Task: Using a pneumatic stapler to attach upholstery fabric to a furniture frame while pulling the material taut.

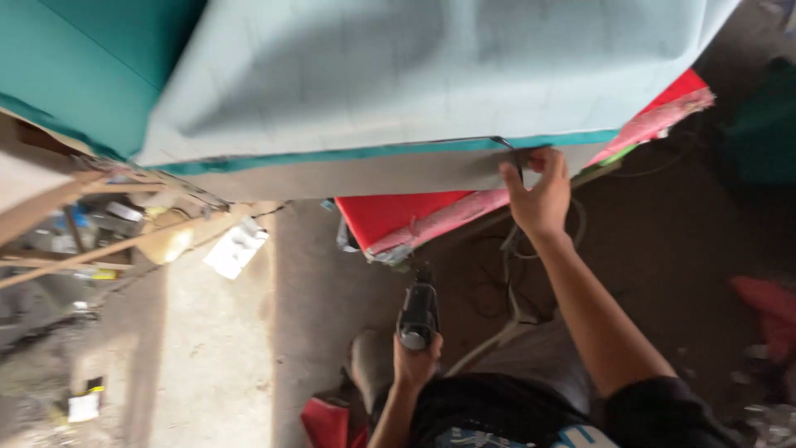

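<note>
One big upholstered frame (431, 75) in pale blue-grey fabric, with a teal edge, fills the top. Below it lies one red cushion (398, 211) on the floor. The right hand (539, 195) pinches the fabric edge. The left hand (416, 357) is clenched around one black staple gun (418, 314). One white package (236, 247) lies on the left.

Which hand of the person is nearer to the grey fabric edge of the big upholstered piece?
The right hand. It pinches the grey fabric edge at its right end. The left hand is well below it, gripping a dark power tool near the person's lap.
</note>
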